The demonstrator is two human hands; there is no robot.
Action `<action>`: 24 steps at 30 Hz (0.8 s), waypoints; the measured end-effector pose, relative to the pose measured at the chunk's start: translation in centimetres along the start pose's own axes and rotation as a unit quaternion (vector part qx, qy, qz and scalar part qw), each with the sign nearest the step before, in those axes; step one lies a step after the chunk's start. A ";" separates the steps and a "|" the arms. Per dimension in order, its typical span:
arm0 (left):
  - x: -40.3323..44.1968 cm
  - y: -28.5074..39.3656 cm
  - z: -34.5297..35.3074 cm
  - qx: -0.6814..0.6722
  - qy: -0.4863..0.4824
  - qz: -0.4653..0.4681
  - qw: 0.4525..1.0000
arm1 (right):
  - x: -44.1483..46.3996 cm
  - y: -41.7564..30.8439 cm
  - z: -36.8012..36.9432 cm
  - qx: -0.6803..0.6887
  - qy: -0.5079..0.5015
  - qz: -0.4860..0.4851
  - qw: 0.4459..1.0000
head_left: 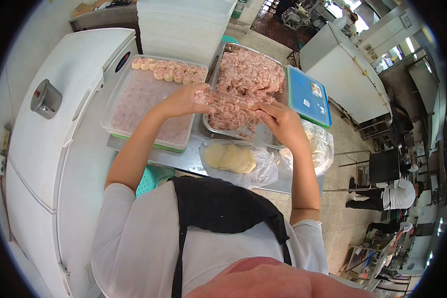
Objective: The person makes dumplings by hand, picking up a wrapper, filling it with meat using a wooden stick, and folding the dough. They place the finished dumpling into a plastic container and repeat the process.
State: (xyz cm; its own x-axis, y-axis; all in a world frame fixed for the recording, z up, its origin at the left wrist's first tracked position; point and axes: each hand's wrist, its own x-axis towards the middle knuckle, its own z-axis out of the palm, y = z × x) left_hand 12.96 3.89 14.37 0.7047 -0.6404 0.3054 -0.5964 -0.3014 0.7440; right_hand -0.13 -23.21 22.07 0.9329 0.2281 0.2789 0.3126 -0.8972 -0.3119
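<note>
Steel table (171,160) carries the lot. Metal tray (265,135) sits mid-table, between plastic tray (149,116) and blue-lidded box (308,97), presumably so the minced meat (251,72) is in reach of both hands. Meat is heaped toward the tray's far edge; bare metal shows at its near right corner.

Wrappers (228,157) overlap on a clear bag (265,171) at the table's near edge, probably fanned for easy picking, with the bag keeping them off the steel. Bulky bag (320,149) sits near the right edge.

Left hand (186,102) is cupped around a meat-topped piece (201,95), likely to support it from below. Right hand (283,124) pinches the handle of a thin tool (238,102), giving fingertip control.

Filled pieces (169,72) are packed along the plastic tray's far edge, likely to save space.

Count: 1 table, 1 metal tray, 1 blue-lidded box, 2 bags, 1 tool, 1 piece in hand. Wrappers and filled pieces overlap, no exact count.
</note>
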 end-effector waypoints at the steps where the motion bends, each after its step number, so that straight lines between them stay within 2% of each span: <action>1: -0.2 0.3 -0.6 0.000 -0.003 0.002 1.000 | 0.1 -0.8 0.5 0.000 0.002 0.003 1.000; 4: -0.6 1.0 -2.2 -0.054 -0.033 -0.022 0.998 | 0.6 -2.9 2.9 0.047 0.036 -0.040 0.997; 7: -1.0 -0.7 -3.5 0.000 -0.051 0.026 0.998 | 1.4 -3.0 4.9 0.098 0.006 -0.032 0.995; 9: -2.2 -2.4 -4.3 -0.007 -0.075 -0.058 0.995 | 0.9 -3.4 4.4 0.040 -0.029 0.044 0.998; 13: -3.6 -9.9 -7.2 -0.046 -0.023 -0.062 0.997 | -1.9 -0.1 6.4 0.092 -0.022 0.074 0.993; 15: -3.8 -14.8 -8.9 0.025 0.039 -0.159 0.986 | -4.2 1.4 7.5 0.166 0.047 0.120 0.978; 16: -3.5 -16.2 -9.5 0.025 0.039 -0.161 0.986 | -5.2 2.0 7.7 0.168 0.045 0.120 0.977; 17: -3.1 -17.6 -10.0 0.121 0.067 -0.184 0.973 | -6.2 2.5 7.9 0.202 0.041 0.176 0.963; 18: -3.0 -18.4 -10.3 0.215 0.094 -0.204 0.950 | -7.2 2.8 7.9 0.235 0.038 0.233 0.943; 19: -2.8 -18.5 -10.2 0.216 0.093 -0.205 0.950 | -8.0 2.9 7.8 0.236 0.037 0.233 0.943; 21: -1.9 -18.0 -9.8 0.219 0.178 -0.229 0.932 | -9.4 3.1 7.7 0.293 0.028 0.310 0.904; 24: -0.9 -16.0 -9.6 0.219 0.113 -0.281 0.928 | -10.7 3.7 7.7 0.309 0.025 0.345 0.886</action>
State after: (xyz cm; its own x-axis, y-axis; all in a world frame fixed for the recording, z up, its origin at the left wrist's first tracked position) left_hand 25.52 16.09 7.94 0.9845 -0.1459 0.0969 -0.1751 -0.8324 0.5257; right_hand -7.61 -26.04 10.92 0.9357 -0.3255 -0.1357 -0.2758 -0.4354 -0.8570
